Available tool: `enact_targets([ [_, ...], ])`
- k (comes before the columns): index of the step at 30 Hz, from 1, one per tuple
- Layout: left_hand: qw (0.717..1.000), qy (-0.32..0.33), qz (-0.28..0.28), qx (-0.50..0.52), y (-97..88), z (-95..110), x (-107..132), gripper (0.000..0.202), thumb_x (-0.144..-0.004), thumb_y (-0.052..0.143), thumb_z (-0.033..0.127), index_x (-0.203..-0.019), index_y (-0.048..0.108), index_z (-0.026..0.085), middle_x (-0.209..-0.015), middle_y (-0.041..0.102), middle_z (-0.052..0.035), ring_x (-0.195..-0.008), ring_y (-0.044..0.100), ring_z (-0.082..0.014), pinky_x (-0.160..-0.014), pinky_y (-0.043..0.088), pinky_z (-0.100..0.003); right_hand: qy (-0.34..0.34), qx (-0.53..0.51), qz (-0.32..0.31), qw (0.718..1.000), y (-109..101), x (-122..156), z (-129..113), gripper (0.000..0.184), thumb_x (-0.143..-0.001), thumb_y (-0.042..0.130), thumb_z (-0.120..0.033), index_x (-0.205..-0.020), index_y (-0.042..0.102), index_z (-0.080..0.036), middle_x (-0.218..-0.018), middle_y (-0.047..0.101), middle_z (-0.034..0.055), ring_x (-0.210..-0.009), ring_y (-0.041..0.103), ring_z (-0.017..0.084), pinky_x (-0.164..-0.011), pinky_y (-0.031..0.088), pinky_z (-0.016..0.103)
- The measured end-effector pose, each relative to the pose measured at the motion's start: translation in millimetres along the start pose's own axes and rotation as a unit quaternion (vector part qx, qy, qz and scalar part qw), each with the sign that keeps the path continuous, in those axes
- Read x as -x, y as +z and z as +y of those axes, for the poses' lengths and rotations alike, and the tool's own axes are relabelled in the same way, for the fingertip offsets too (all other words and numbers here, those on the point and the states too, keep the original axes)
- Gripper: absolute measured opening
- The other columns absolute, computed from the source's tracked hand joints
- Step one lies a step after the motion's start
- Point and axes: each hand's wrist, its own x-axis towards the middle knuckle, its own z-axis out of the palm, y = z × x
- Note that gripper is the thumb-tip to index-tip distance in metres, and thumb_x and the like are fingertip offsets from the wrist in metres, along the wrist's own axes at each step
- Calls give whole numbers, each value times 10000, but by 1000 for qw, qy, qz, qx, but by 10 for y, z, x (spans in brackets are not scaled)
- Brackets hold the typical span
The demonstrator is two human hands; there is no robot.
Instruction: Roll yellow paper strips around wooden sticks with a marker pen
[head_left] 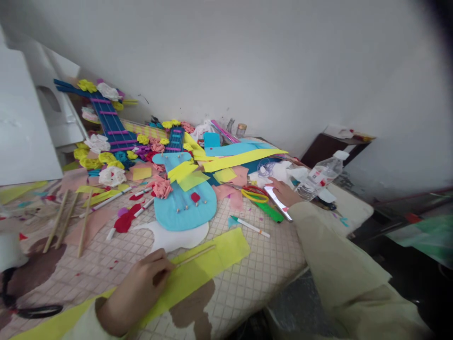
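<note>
My left hand (pixel 143 285) is closed in a pinch at the near end of a thin wooden stick (pixel 198 254). This stick lies along a long yellow crepe paper strip (pixel 226 250) at the table's front edge. Farther right, my right hand (pixel 285 192) reaches over a phone (pixel 278 203), fingers partly stretched out and nothing visible in them. The phone's edge shows beneath that hand; whether the fingers touch it I cannot tell. Beside it lie scissors with yellow and red handles (pixel 256 194) and a green cutter (pixel 271 212). A light blue guitar-shaped cutout (pixel 184 215) lies beyond the strip.
A capped white marker (pixel 251 226) lies mid-table, and several wooden sticks (pixel 85 224) lie at left. Paper flowers (pixel 112 176) and a dark blue guitar shape (pixel 113 118) stand behind. A plastic bottle (pixel 322 175) stands at right. A black cord (pixel 38 311) lies near left.
</note>
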Motion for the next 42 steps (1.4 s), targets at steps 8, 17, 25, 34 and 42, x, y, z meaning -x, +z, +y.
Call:
enact_targets([
  [8,1000,-5,6,1,7,-24,3,276,-788,385,143,-744,653,192,-764,592,-39,-728,579,-153,-661,434,-259,25,4,18,1000,-40,65,125,438,-819,330,-170,-1242,447,-165,-962,676,88,-952,572,260,-849,425,414],
  [17,1000,10,20,-7,36,-56,-11,252,-784,410,170,-716,649,209,-739,595,-30,-702,581,-153,-643,437,-250,31,-26,45,998,-141,255,220,463,-846,296,-204,-1302,336,-132,-1012,665,99,-981,570,257,-867,415,416],
  [25,1000,8,16,0,26,-54,-8,253,-776,407,169,-717,649,211,-742,601,-29,-696,583,-150,-639,437,-246,34,-40,39,998,-84,291,162,492,-831,323,-194,-1322,319,-167,-1029,666,82,-1003,570,254,-863,423,394],
  [34,1000,1,12,11,33,-63,-5,252,-778,398,200,-720,643,207,-747,609,-29,-708,584,-156,-657,449,-265,61,-55,71,994,-108,339,246,479,-842,271,-194,-1315,294,-126,-1018,660,108,-945,587,245,-842,430,411],
  [42,1000,8,10,6,42,-83,-15,273,-792,376,190,-743,645,196,-758,600,-45,-722,584,-169,-662,450,-279,61,-60,59,995,-75,368,293,488,-831,307,-203,-1314,308,-130,-1012,671,103,-948,573,262,-855,414,429],
])
